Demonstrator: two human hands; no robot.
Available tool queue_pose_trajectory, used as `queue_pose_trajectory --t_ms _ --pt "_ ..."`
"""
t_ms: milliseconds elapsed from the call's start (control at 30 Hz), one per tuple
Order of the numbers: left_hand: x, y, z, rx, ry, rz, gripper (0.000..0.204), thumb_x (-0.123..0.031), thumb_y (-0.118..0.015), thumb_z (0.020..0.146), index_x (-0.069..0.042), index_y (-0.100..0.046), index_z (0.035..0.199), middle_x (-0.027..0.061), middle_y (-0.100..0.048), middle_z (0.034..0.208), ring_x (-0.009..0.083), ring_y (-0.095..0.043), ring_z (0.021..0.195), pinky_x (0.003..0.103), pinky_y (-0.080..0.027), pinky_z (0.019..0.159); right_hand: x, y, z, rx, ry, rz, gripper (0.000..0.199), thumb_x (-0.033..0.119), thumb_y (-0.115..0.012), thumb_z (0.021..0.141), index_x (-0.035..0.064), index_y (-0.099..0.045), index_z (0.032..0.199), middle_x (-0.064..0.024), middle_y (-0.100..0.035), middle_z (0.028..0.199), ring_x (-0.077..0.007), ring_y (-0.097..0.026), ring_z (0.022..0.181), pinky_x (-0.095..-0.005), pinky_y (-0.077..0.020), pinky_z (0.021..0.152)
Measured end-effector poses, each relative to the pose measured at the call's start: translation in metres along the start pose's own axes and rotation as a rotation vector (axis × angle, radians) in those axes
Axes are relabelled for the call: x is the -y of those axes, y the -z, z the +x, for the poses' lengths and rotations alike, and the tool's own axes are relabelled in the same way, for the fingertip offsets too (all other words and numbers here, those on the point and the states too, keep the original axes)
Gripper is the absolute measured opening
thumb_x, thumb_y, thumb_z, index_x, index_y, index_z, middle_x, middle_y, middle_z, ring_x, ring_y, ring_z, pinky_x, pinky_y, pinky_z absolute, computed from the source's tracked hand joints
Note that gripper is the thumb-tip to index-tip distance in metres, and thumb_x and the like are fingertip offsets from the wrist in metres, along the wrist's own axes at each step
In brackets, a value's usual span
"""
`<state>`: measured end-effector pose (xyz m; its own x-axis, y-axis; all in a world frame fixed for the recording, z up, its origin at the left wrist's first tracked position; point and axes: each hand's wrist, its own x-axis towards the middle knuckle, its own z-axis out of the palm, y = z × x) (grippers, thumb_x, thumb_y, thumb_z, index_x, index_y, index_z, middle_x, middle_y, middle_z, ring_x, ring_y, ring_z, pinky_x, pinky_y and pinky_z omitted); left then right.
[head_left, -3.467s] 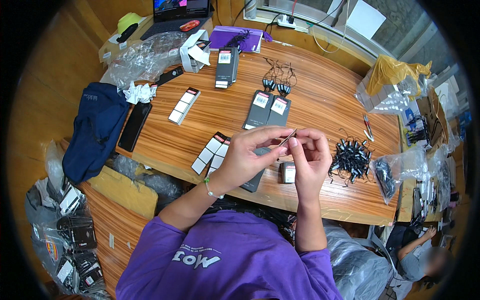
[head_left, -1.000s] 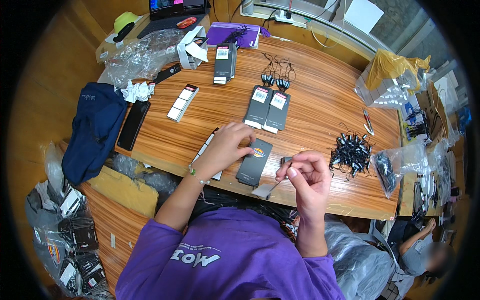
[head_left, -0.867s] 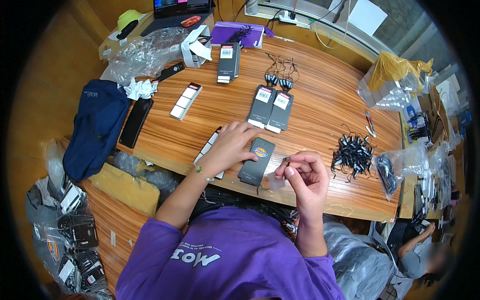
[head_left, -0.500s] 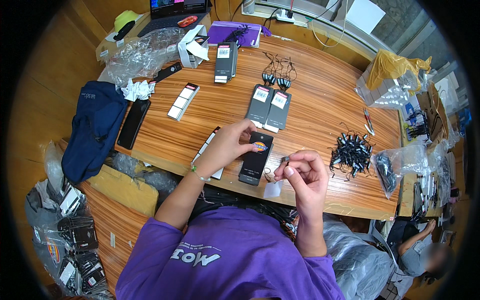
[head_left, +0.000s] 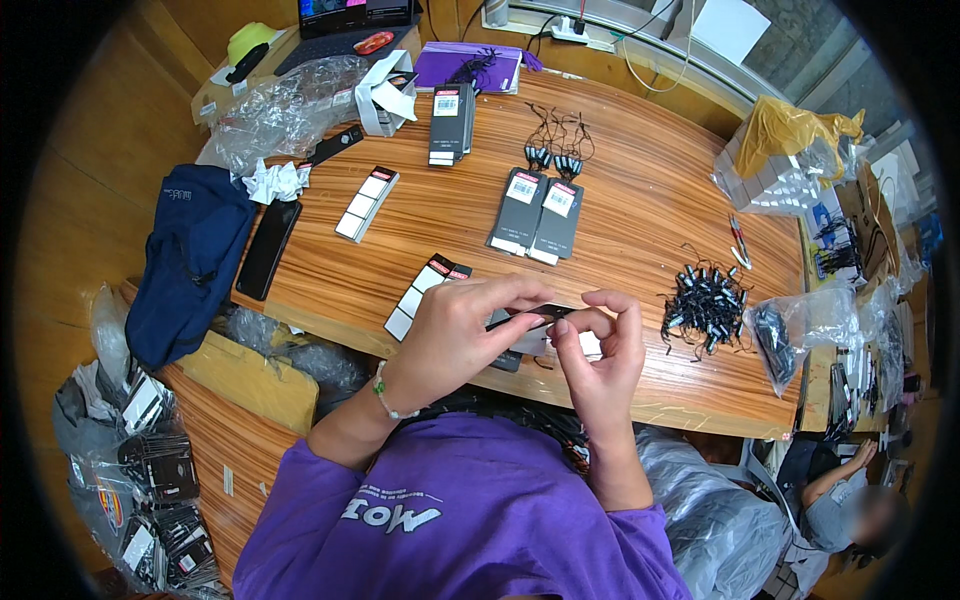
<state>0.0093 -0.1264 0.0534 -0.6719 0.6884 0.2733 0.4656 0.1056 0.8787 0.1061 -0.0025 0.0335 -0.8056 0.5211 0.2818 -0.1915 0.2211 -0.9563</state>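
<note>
My left hand is closed on a black hang tag, lifted off the table and seen nearly edge-on. Against the tag's right end, my right hand has thumb and forefinger pinched on a small dark tag string, mostly hidden by the fingers. White paper shows below and between the hands. Another dark tag lies under them at the table's near edge. Beside my left wrist are strips of white labels with red headings. A heap of black strings with small seals lies to the right.
Two piles of grey tags with strings lie farther back, with another tag stack behind. A label pad, phone and blue pouch are left. Snips lie right. Someone sits at lower right.
My left hand has lifted the black tag and tilted it edge-on. My right hand has moved left with the string to meet it. A second label strip shows beside my left hand.
</note>
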Motion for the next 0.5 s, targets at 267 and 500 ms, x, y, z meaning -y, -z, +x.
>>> queue_pose_trajectory --t_ms 267,500 --pt "-0.003 0.003 0.0 -0.006 -0.298 0.167 0.015 -0.003 -0.07 0.066 -0.006 -0.068 0.081 0.0046 -0.066 0.078 0.0188 -0.059 0.068 0.029 -0.045 0.063 0.005 0.002 0.0 -0.012 -0.074 0.115 0.025 -0.006 -0.054 0.08 -0.0018 -0.047 0.103 -0.006 -0.061 0.072 -0.0074 -0.056 0.065 -0.0187 -0.0419 0.058" --pt "-0.011 0.005 0.0 -0.094 -0.584 0.47 0.019 -0.008 -0.071 0.061 -0.014 -0.069 0.079 -0.0037 -0.062 0.081 0.0159 -0.053 0.076 0.031 -0.041 0.069 0.005 0.015 0.003 0.125 -0.26 0.486 0.01 -0.001 -0.055 0.083 -0.0018 -0.055 0.092 -0.0008 -0.058 0.083 -0.0032 -0.051 0.072 -0.0146 -0.037 0.06"
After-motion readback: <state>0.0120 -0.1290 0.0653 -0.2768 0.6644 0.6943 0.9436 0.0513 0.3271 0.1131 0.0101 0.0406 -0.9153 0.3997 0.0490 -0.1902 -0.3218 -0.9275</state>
